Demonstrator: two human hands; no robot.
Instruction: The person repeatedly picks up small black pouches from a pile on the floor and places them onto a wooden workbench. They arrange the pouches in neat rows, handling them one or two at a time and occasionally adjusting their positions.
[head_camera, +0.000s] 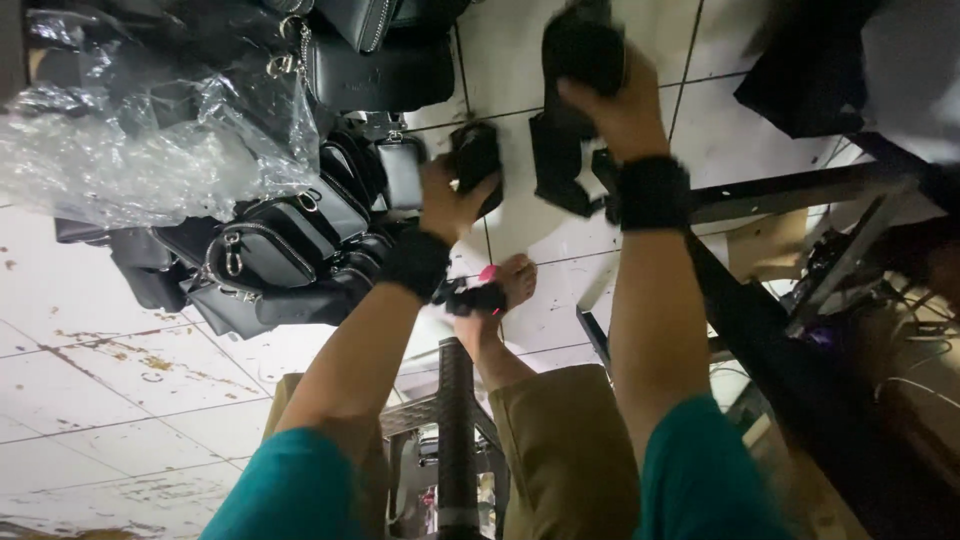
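Head view looks down on two hands working over a tiled floor. Left hand (448, 195) is closed around a small black pouch (478, 160), held just above a heap of similar pouches (290, 250) with metal zips and ring pulls. Right hand (620, 110) grips a larger black piece (583, 50), soft and matte, raised higher and well apart from the heap. Both wrists wear black bands. Judging by the grips, sorting or picking of pieces is in hand; placing either one would call for a steady lowering. Crinkled clear plastic (150, 140) covers more bags; a dark metal frame (780, 185) stands to the right.
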